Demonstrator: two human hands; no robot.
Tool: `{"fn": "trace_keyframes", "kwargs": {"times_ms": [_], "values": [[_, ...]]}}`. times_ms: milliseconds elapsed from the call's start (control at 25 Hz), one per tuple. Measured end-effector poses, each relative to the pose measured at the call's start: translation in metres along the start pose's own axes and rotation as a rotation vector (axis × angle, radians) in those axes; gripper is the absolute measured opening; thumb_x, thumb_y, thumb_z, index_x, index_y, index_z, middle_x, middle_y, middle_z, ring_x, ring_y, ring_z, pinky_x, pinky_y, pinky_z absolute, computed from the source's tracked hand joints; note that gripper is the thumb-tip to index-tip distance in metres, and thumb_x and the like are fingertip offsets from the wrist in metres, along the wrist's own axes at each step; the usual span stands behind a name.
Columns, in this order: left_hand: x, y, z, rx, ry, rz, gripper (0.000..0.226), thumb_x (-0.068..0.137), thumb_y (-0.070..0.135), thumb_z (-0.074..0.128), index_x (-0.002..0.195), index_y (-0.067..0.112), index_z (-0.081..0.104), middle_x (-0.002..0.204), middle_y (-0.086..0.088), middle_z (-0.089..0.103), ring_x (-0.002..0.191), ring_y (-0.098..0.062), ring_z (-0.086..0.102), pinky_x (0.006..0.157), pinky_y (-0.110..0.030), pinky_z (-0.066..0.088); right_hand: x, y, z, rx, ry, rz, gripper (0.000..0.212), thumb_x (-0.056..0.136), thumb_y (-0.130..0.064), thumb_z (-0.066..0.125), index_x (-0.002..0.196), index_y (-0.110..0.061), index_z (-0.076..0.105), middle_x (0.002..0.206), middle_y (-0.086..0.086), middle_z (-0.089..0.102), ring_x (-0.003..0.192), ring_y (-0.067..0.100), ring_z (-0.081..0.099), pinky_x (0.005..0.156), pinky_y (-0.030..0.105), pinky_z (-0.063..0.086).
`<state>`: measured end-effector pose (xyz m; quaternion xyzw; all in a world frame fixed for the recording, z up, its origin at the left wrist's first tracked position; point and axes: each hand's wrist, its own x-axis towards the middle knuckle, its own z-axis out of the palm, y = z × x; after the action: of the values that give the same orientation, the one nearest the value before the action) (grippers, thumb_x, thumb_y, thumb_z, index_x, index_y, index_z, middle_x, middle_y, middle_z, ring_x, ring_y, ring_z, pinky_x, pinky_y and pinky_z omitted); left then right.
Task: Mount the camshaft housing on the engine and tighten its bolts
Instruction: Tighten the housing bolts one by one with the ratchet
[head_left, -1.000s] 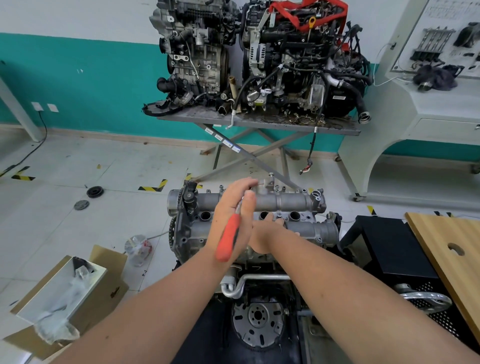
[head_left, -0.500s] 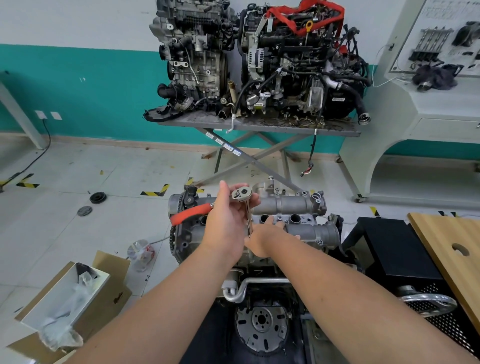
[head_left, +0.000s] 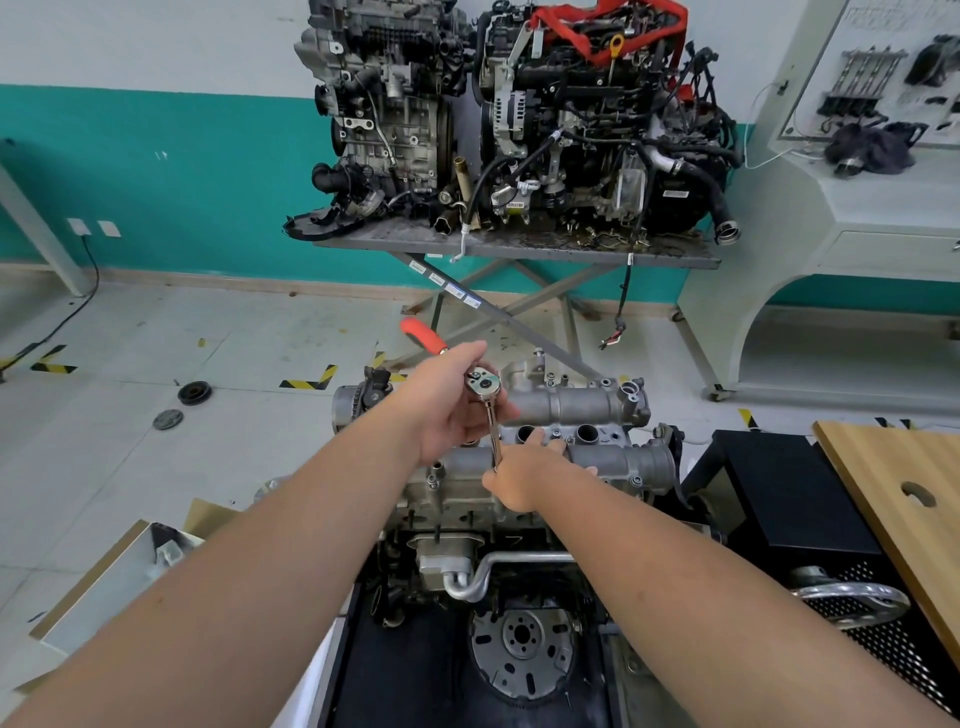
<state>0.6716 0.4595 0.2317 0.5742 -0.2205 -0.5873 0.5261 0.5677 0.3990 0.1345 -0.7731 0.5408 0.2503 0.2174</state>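
The camshaft housing (head_left: 566, 426) sits on top of the engine (head_left: 498, 519), a grey casting with two long tubular ridges and round plug holes between them. The engine stands on a black stand (head_left: 395, 670) in the lower middle of the view, its flywheel (head_left: 522, 649) facing the camera.

The left hand (head_left: 452, 410) grips a ratchet wrench (head_left: 483, 387) just behind its round head, fingers curled round the shaft. The orange handle (head_left: 423, 335) sticks up and away to the left, beyond the hand. A slim extension bar (head_left: 493, 436) drops from the ratchet head to the near ridge of the housing.

The right hand (head_left: 524, 478) rests on the near ridge, its fingers closed round the lower end of the extension bar, with one fingertip lying straight toward a plug hole. What the bar's tip meets is hidden by this hand.

On the floor to the left lies an open cardboard box (head_left: 104, 587), and further back two dark round discs (head_left: 193, 392). To the right stands a wooden desk (head_left: 914, 499) with a round hole in its top, beside a black box (head_left: 795, 493). Behind, two more engines (head_left: 519, 119) sit on a grey metal desk (head_left: 519, 244) with crossed legs, against a teal and white wall (head_left: 182, 171).
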Motion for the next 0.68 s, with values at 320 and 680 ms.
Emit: {"fn": "trace_keyframes", "kwargs": {"times_ms": [320, 680], "values": [[0.008, 0.037, 0.009, 1.141, 0.096, 0.229, 0.038, 0.093, 0.050, 0.057, 0.079, 0.015, 0.055, 0.077, -0.006, 0.068, 0.061, -0.020, 0.051, 0.062, -0.032, 0.040, 0.002, 0.004, 0.003, 0.018, 0.027, -0.024, 0.059, 0.100, -0.038, 0.035, 0.155, -0.035, 0.017, 0.166, 0.011, -0.015, 0.150, 0.039, -0.016, 0.104, 0.083, 0.008], [0.004, 0.020, -0.013, 0.850, -0.140, 0.308, 0.040, 0.096, 0.055, 0.049, 0.087, 0.023, 0.072, 0.089, -0.007, 0.075, 0.077, -0.024, 0.057, 0.071, -0.039, 0.044, 0.004, 0.004, 0.003, 0.016, 0.011, -0.018, 0.060, 0.101, -0.042, 0.034, 0.156, -0.037, 0.011, 0.165, 0.011, -0.018, 0.150, 0.040, -0.019, 0.102, 0.084, 0.007]]}}
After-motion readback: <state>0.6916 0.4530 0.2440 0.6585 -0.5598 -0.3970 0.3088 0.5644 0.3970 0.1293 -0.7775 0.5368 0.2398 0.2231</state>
